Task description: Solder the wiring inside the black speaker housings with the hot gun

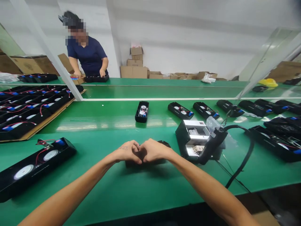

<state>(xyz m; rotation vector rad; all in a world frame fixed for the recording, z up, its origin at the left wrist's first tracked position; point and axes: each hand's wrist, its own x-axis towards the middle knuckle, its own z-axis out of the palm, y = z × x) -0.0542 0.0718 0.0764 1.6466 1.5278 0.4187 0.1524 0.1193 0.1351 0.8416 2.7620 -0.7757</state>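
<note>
A black housing (160,162) lies on the green bench in front of me, largely covered by my hands. My left hand (129,151) is at its left part with fingers curled, and my right hand (152,150) curls over its middle. The fingertips of both hands nearly meet above it. Whatever they pinch is too hidden to make out. To the left lies an open black speaker box (35,166) with two round white speakers, red wires and a blue connector. A black and silver machine (193,139) stands right of my right hand.
A black cable and handle (213,142) hang at the machine. Several black boxes line the belt (113,113) beyond, one (142,111) straight ahead. A cardboard tray (30,131) of boxes sits left. Another person (87,56) works across the bench. White frame posts (51,51) rise at both sides.
</note>
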